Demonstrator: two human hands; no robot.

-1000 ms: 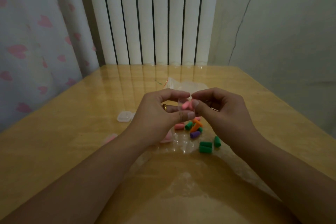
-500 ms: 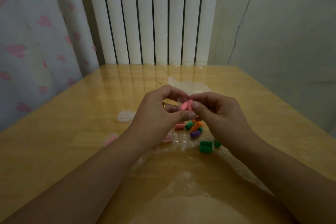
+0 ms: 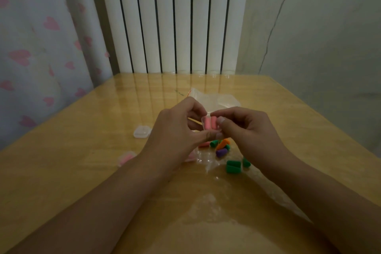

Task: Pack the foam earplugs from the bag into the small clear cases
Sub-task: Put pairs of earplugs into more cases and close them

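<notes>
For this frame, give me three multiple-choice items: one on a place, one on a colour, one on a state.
1. Where does the empty clear case lie?
A. on the table, left of the left hand
B. on the bag
C. in the right hand

2. What colour are the two earplugs in the held case?
A. green
B. pink
C. purple

3. How is the held case supported?
A. resting on the table
B. lying in one open palm
C. pinched between both hands, above the table

Answers:
1 A: it sits on the table, apart from the left hand.
2 B: both show pink through the clear wall.
3 C: fingertips of the left hand and right hand grip it above the loose earplugs.
</notes>
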